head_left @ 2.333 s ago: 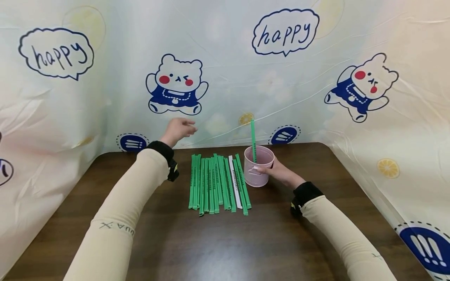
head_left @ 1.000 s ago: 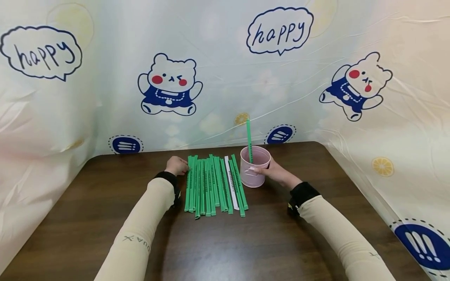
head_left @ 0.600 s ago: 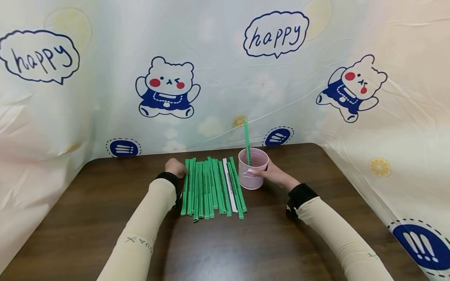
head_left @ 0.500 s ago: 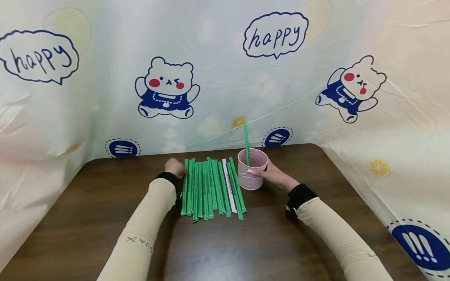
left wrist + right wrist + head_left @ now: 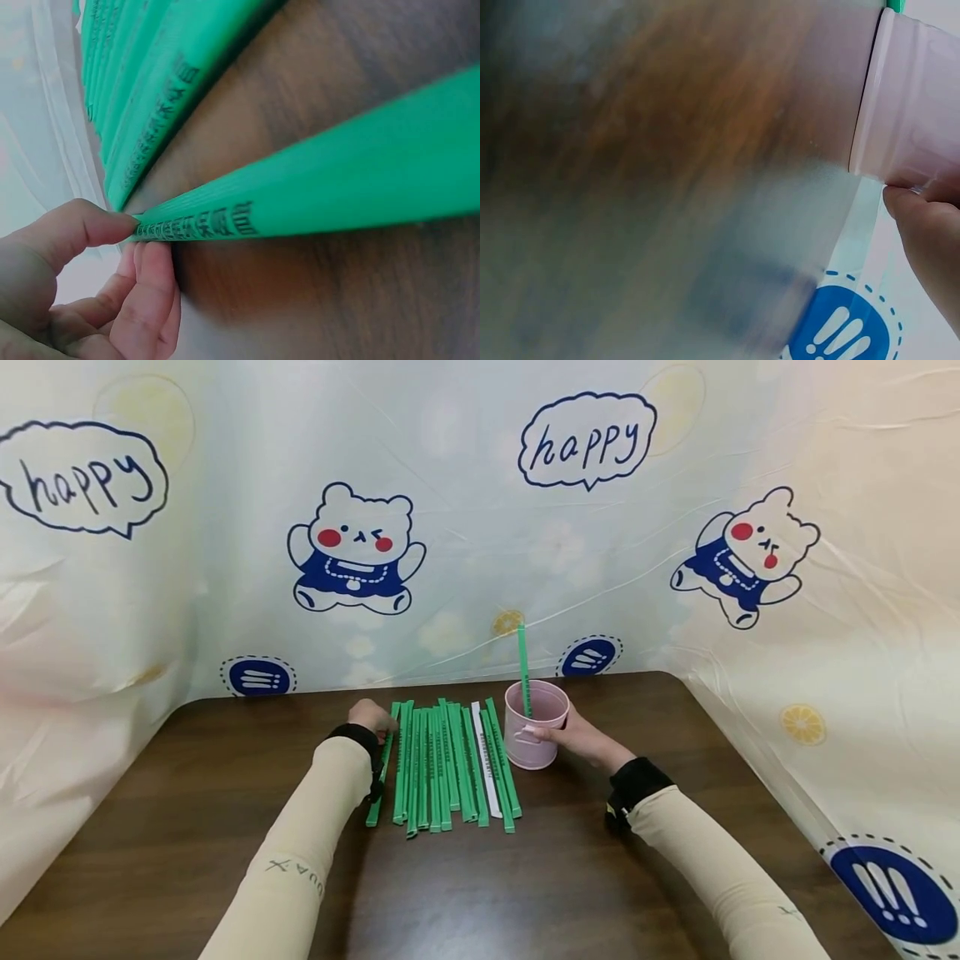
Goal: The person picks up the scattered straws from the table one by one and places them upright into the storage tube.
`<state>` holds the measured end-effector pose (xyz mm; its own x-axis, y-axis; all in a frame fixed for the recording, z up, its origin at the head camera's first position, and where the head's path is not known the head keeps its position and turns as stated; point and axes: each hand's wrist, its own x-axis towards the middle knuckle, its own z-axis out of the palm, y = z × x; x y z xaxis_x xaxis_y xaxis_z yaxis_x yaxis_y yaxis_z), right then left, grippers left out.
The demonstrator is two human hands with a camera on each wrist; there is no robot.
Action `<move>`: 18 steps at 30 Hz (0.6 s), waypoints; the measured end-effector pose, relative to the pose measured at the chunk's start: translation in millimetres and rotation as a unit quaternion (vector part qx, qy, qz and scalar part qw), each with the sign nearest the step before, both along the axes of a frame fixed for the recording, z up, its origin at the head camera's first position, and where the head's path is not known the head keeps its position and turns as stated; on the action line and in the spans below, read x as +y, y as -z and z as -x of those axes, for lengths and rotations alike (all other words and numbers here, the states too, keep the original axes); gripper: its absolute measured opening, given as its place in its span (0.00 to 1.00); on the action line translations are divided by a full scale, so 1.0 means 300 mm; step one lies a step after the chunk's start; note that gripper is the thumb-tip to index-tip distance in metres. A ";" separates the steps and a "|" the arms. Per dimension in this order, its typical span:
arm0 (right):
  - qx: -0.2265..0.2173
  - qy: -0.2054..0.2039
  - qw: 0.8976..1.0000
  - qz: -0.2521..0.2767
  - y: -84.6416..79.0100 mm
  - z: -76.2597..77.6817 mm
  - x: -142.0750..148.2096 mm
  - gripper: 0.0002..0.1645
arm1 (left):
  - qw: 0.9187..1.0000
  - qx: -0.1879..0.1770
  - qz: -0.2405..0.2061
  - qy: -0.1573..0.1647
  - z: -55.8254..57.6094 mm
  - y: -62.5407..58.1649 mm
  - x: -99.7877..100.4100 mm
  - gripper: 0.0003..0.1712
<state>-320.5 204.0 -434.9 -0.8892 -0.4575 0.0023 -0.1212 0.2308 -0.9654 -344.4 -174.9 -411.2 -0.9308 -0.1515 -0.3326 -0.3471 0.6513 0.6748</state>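
One green strip (image 5: 337, 169) is getting pinched near its far end by the left hand (image 5: 369, 714), left of the rest (image 5: 431, 768); pink bucket (image 5: 531, 750) is gripped by the right hand (image 5: 581, 737).

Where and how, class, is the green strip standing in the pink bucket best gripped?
Pinch the green strip near its top, probably from the left: it stands nearly upright, rising above the pink bucket that the right hand grips from the right, its lower end hidden inside.
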 end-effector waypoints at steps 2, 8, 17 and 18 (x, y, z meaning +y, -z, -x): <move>0.001 0.003 1.000 0.007 0.000 -0.003 -0.003 0.54 | 1.000 -0.002 -0.001 0.004 0.001 -0.003 -0.007 0.15; 0.001 0.000 1.000 0.002 -0.001 -0.002 -0.006 0.54 | 1.000 -0.012 0.000 0.013 0.001 -0.015 -0.019 0.18; -0.005 0.006 1.000 -0.002 -0.003 0.006 -0.002 0.53 | 0.997 -0.010 -0.073 0.014 0.052 -0.110 -0.054 0.29; -0.006 0.008 1.000 -0.004 -0.004 0.006 -0.001 0.53 | 0.997 -0.007 -0.082 0.016 0.060 -0.129 -0.056 0.29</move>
